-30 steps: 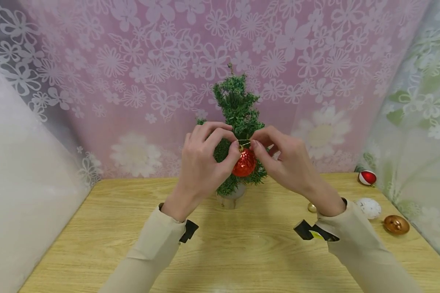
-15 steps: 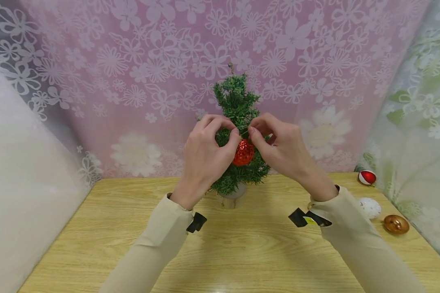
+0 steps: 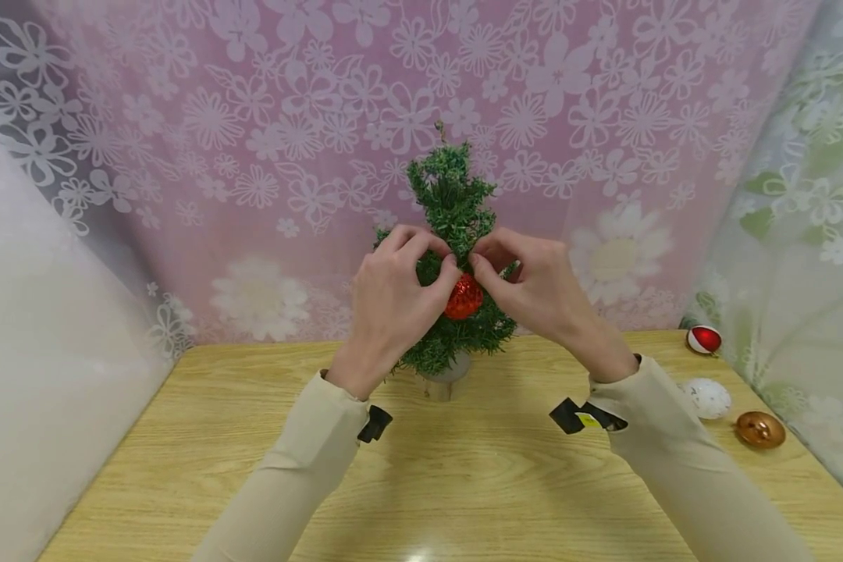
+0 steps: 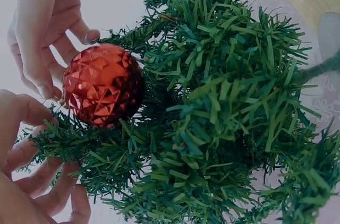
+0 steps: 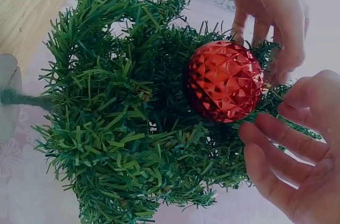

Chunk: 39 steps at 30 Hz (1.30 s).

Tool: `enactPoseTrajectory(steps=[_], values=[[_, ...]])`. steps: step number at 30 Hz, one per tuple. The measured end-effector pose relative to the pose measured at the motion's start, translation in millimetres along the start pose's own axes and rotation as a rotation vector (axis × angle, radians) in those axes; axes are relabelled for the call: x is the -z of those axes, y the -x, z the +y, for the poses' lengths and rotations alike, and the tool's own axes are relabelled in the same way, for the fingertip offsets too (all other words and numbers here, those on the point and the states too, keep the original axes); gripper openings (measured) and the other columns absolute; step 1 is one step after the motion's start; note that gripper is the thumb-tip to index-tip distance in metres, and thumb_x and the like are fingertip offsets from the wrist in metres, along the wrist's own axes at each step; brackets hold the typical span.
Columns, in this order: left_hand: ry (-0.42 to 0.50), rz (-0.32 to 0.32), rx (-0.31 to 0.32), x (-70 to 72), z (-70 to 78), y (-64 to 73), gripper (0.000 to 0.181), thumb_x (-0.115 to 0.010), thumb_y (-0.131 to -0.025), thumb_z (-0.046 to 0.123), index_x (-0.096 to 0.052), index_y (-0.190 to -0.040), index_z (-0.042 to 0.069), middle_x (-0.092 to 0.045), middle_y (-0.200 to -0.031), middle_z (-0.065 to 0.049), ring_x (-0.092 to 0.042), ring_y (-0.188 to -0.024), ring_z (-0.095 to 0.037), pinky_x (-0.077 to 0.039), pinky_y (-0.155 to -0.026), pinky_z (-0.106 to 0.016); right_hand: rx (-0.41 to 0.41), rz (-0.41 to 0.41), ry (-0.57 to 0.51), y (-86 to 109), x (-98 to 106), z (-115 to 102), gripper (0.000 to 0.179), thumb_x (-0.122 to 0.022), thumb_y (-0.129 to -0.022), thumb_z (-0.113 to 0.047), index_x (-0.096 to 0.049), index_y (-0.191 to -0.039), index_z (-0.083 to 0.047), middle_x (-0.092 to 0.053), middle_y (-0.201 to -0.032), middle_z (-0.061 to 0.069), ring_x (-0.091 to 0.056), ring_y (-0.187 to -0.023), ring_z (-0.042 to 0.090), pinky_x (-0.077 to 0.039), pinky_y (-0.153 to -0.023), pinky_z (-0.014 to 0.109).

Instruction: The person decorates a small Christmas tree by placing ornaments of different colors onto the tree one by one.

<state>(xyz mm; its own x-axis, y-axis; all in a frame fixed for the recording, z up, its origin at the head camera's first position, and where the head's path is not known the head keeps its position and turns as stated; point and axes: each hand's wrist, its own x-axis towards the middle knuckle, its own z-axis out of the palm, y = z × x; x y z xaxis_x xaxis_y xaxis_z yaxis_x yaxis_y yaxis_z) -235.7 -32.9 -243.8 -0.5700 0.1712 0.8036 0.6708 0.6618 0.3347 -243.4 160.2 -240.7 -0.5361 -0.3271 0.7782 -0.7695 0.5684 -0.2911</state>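
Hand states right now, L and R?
Left hand: closed, pinching at the red ornament's top.
Right hand: closed, pinching there too; exact hold too small to tell.

No readable text; yellow label (image 3: 588, 420) too small.

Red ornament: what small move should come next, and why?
I'd probably lower the red ornament slightly before letting go. The left hand and right hand pinch just above it, green tree branches show on either side, and no view settles whether they bear its weight.
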Motion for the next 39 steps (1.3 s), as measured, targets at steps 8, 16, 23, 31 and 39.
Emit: enactPoseTrajectory(steps=[8,16,23,31,39], values=[[0.01,0.055,-0.073,-2.1,-0.2,2.9,0.012,-0.066,-0.097,0.022,-0.075,-0.098,0.013,-0.071,-0.109,-0.006,-0.066,-0.09,-0.025,-0.053,-0.074,-0.041,0.021,0.028,0.004,10.7,6,4,0.008,-0.07,-0.092,-0.003,-0.074,-0.099,-0.003,-0.076,-0.088,0.007,-0.067,-0.073,0.012,-0.052,-0.059,0.02],[-0.107,0.147,-0.215,-4.8,8.9,1.9,0.02,-0.066,-0.1,0.029,-0.076,-0.111,0.016,-0.071,-0.11,-0.005,-0.068,-0.098,-0.024,-0.052,-0.076,-0.041,0.024,0.086,0.042,39.3,30,17,0.02,-0.075,-0.086,0.002,-0.073,-0.106,0.001,-0.076,-0.09,0.009,-0.064,-0.078,0.0,-0.051,-0.063,0.01],[-0.176,0.122,-0.217,-8.8,10.7,3.9,0.021,-0.066,-0.101,0.029,-0.078,-0.115,0.018,-0.07,-0.106,-0.005,-0.067,-0.091,-0.022,-0.05,-0.074,-0.04,-0.074,0.058,0.094,68.3,56,29,0.029,-0.074,-0.085,0.005,-0.073,-0.112,-0.006,-0.076,-0.092,0.006,-0.058,-0.084,-0.014,-0.05,-0.066,0.008],[-0.186,0.133,-0.211,-9.2,8.2,6.5,0.018,-0.065,-0.102,0.025,-0.078,-0.112,0.018,-0.071,-0.105,-0.005,-0.068,-0.089,-0.021,-0.053,-0.075,-0.04,-0.155,0.043,0.149,98.3,72,46,0.027,-0.074,-0.085,0.005,-0.073,-0.11,-0.004,-0.073,-0.087,0.008,-0.057,-0.078,-0.016,-0.049,-0.065,0.006],[-0.169,0.127,-0.19,-6.9,8.1,8.9,0.018,-0.065,-0.102,0.023,-0.078,-0.111,0.017,-0.07,-0.105,-0.005,-0.068,-0.089,-0.022,-0.052,-0.075,-0.04,-0.235,-0.042,0.199,129.6,65,67,0.024,-0.073,-0.09,-0.002,-0.072,-0.112,-0.009,-0.075,-0.092,0.005,-0.057,-0.082,-0.015,-0.049,-0.062,0.009]])
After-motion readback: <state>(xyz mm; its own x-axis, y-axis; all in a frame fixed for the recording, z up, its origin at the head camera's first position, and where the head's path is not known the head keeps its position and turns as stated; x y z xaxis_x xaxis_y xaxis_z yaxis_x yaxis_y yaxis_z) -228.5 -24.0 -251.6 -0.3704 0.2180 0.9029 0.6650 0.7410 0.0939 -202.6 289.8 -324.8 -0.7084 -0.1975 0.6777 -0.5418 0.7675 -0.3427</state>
